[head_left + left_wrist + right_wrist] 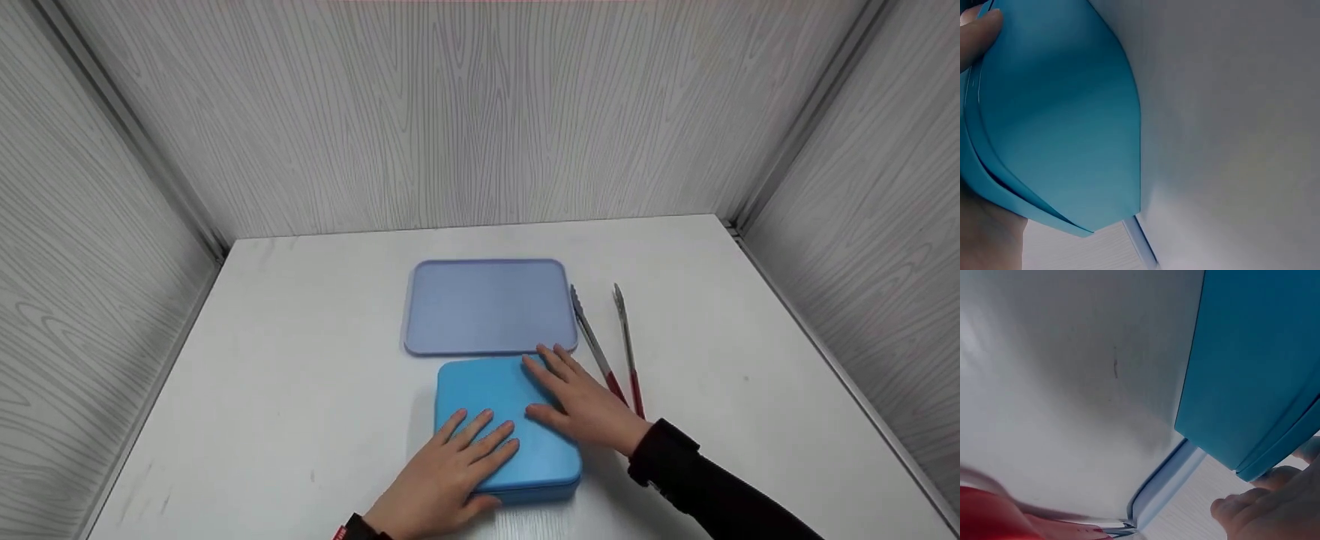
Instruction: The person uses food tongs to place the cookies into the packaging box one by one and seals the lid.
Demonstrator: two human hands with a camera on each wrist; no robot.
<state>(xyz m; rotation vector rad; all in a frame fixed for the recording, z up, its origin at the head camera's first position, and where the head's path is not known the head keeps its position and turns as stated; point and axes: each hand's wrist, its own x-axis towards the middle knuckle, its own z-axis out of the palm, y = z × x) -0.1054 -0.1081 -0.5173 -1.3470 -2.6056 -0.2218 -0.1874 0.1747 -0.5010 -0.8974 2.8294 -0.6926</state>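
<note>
A blue lidded box [487, 390] stands on the white table, its lid on top. My left hand [442, 480] lies over the box's near left corner with spread fingers, and its thumb [981, 36] touches the near side in the left wrist view. Across the far right part of the lid rests my right hand [581, 401], fingers extended. A thin dark seam runs between lid and body in both wrist views. Right of the box lie tongs [595, 337] with red handles, spread apart, their near end hidden behind the right hand.
A flat pale blue-purple tray [491, 307] lies just beyond the box. The white table [300, 360] is enclosed by wood-grain panels at the back [465, 112] and both sides. In the right wrist view, the red tong handle [994, 517] shows close by.
</note>
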